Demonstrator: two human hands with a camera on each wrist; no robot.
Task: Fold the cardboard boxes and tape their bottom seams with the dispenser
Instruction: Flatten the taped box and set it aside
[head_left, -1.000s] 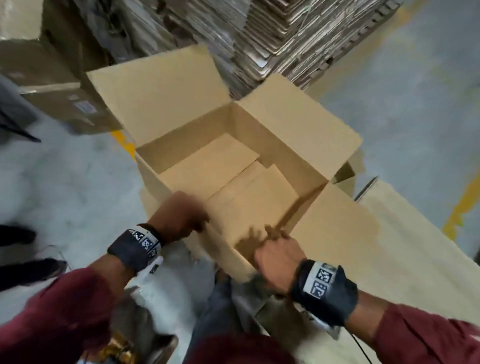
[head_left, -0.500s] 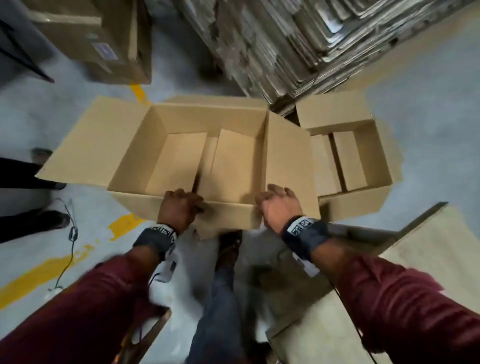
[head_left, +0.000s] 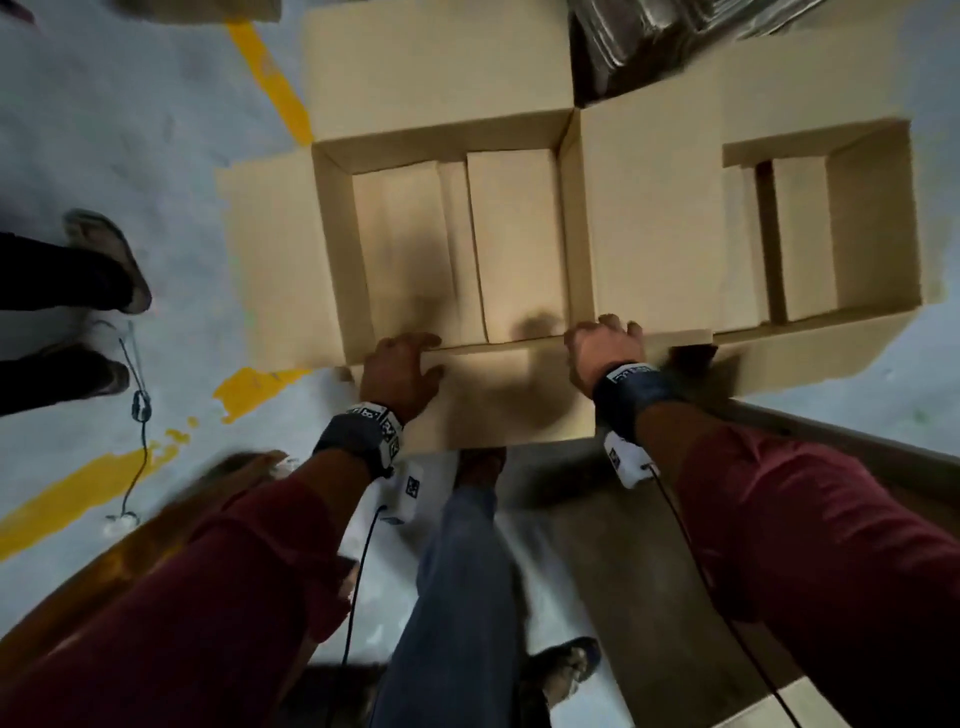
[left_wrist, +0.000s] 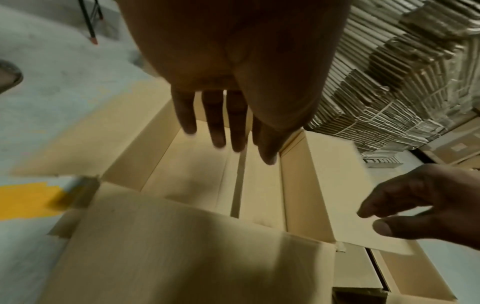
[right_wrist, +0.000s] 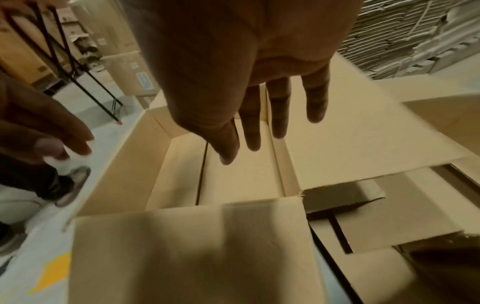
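The box (head_left: 457, 244) has come squarely below, left hand (head_left: 400, 371) and right hand (head_left: 602, 351) seemingly spread over its near edge.

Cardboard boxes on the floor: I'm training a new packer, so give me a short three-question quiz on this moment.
1. True or false: both hands rest at the near edge of the left box.
2. What lies right of that box? A) a second open box B) a tape dispenser C) a chair
3. Fill in: the painted floor stripes are ____.

Key:
1. True: the left hand and right hand are at its near wall and flap.
2. A: the second open box.
3. Yellow.
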